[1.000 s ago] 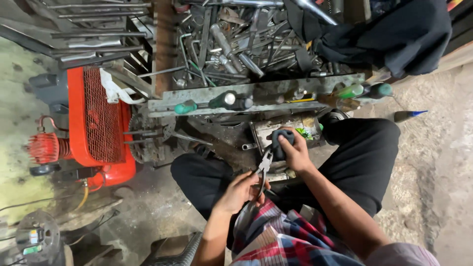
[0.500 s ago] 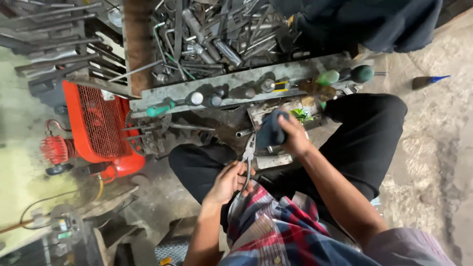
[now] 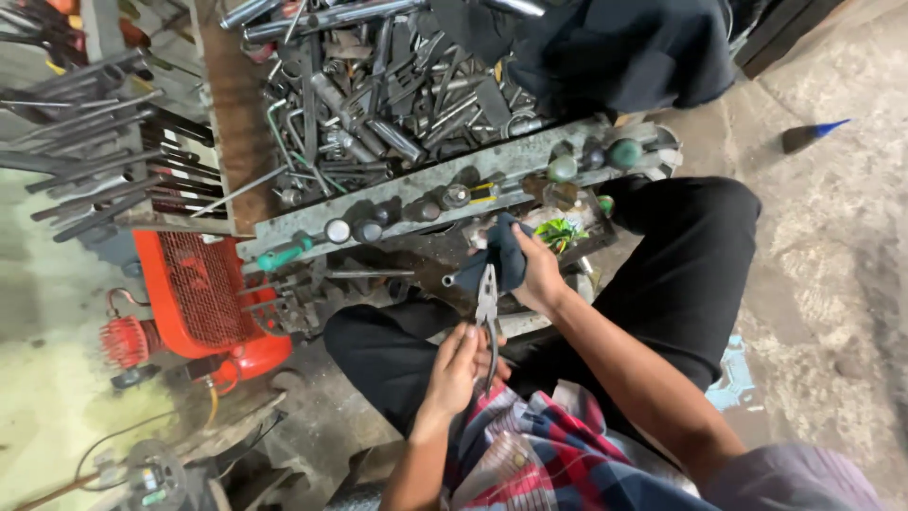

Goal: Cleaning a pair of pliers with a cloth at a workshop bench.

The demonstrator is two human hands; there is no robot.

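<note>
While the orange compressor (image 3: 203, 298) sits at the far left much as it did half a second ago, I see my left hand (image 3: 456, 364) clenched around the handles of the pliers (image 3: 488, 312), as before. The pliers stand upright over my lap, nose pointing away. To the right, my right hand (image 3: 537, 274) grips a dark cloth (image 3: 494, 260) wrapped against the pliers' head, now slightly nearer the rack of screwdrivers (image 3: 454, 194) than earlier.
</note>
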